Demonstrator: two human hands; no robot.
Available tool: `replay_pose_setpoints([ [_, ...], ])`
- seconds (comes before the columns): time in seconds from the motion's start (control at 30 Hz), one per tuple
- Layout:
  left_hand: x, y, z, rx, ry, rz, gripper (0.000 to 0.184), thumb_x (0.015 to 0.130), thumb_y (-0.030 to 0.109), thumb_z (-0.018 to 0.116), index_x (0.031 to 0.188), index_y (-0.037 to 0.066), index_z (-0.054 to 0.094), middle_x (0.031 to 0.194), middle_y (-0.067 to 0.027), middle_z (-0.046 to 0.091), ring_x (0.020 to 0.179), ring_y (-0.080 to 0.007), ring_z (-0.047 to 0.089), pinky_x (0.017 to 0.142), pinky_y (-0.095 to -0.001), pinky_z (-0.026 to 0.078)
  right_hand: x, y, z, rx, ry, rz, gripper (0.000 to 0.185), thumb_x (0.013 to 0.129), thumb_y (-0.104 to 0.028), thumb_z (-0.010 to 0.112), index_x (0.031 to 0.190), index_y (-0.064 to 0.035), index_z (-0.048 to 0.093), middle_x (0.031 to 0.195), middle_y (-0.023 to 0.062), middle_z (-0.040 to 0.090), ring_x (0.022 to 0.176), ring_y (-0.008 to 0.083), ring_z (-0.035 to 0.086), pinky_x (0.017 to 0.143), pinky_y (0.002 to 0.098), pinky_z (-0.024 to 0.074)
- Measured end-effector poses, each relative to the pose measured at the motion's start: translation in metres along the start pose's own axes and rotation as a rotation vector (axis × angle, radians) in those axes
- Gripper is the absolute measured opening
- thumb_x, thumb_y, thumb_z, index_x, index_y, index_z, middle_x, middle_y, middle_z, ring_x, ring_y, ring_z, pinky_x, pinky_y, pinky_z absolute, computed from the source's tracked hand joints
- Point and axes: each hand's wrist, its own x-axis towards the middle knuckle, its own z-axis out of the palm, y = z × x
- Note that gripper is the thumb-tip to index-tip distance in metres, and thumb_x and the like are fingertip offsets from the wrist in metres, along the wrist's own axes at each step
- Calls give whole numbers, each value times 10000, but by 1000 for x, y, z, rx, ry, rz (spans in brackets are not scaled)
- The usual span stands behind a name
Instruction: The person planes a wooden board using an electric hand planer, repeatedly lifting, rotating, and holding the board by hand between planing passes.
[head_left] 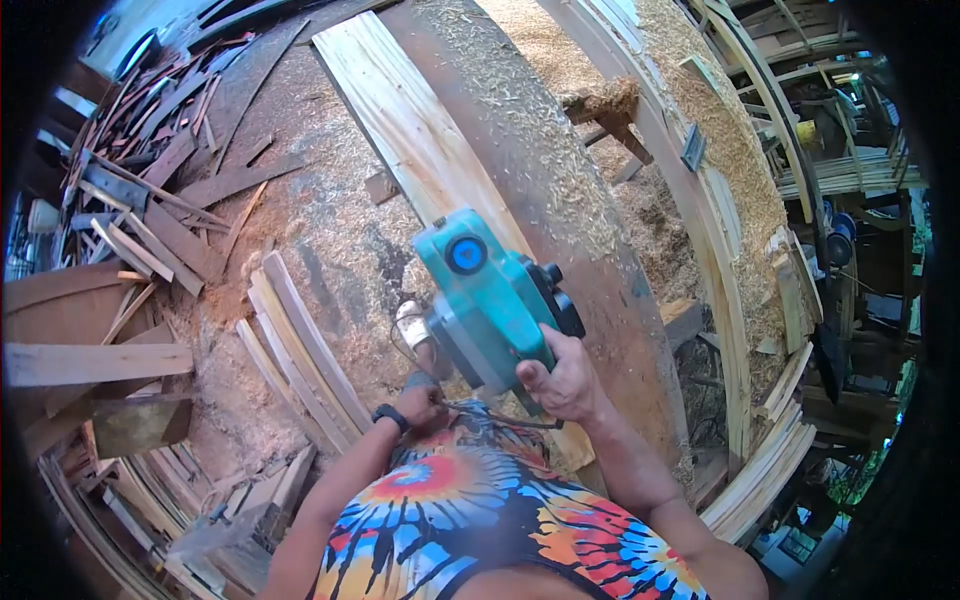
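Observation:
A teal power planer [495,290] rests on a long light wooden board [400,110], which runs from the top of the view down toward my body. My right hand [568,380] is wrapped round the planer's rear handle. My left hand [422,405] is closed low in front of my shirt, beside the planer's dark cord [500,415], which it seems to hold; the fingers are small and partly hidden. The board lies on a brown workbench [620,330] strewn with shavings.
Curved wooden strips [300,350] lean at the left. Scrap wood [150,200] lies heaped at the upper left. Another beam [690,200] with shavings and a small dark block [693,147] runs along the right. A foot [410,325] shows left of the planer.

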Motion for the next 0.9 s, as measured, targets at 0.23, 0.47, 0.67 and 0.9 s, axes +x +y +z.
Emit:
replay_pose_setpoints([
  [0.23, 12, -4, -57, -305, 27, -84, 369, 828, 359, 742, 1005, 36, 723, 979, -168, 731, 946, -303, 694, 845, -401, 527, 127, -40, 22, -103, 3, -147, 616, 938, -602, 620, 1076, -2, 638, 815, 60, 663, 763, 122, 583, 689, 329, 505],
  [0.47, 20, 8, -98, -360, 172, -134, 346, 874, 299, 731, 1061, 11, 691, 976, -127, 718, 910, -220, 672, 836, -349, 519, 288, -92, 53, -124, 77, -294, 561, 925, -584, 639, 917, -25, 693, 801, 217, 687, 715, 317, 678, 676, 413, 525],
  [0.67, 15, -7, -117, -447, 438, -197, 395, 859, 361, 730, 1003, -4, 686, 885, -143, 713, 817, -239, 667, 780, -371, 516, 386, -140, 69, 103, -1, -93, 719, 929, -699, 539, 712, -21, 645, 583, 67, 580, 481, 158, 568, 470, 325, 463],
  [0.9, -3, -39, -117, -53, 413, -366, 408, 813, 394, 760, 984, 28, 702, 881, -193, 717, 814, -338, 690, 741, -437, 515, 240, -100, 36, 167, -68, -17, 526, 1040, -553, 444, 871, -65, 546, 551, 1, 482, 416, 85, 453, 393, 264, 361],
])
